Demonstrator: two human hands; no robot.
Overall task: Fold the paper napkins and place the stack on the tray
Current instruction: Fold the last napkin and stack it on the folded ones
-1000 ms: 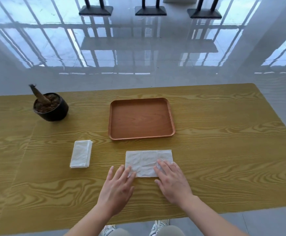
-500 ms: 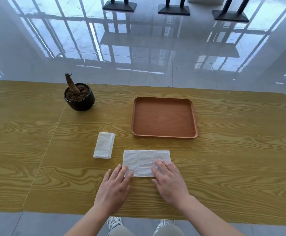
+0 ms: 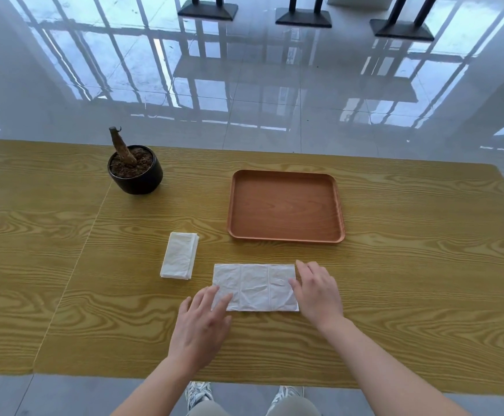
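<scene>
A white paper napkin (image 3: pixel 253 287), folded into a long rectangle with two crease lines, lies flat near the table's front edge. My left hand (image 3: pixel 203 322) has straight fingers whose tips rest on the napkin's near-left corner. My right hand (image 3: pixel 317 291) lies flat at the napkin's right end, fingers spread over its edge. A small stack of folded napkins (image 3: pixel 180 255) sits to the left of the flat one. The brown wooden tray (image 3: pixel 286 237) stands behind the napkin with nothing in it.
A black pot (image 3: pixel 136 175) with soil and a bare stump stands at the back left. The yellow wood-grain table (image 3: pixel 424 280) extends wide on both sides. Glossy floor and dark chair bases lie beyond it.
My right hand has slid from the napkin's middle-right to its right end. The left hand stays at the near-left corner. The head view has shifted, so everything sits further right.
</scene>
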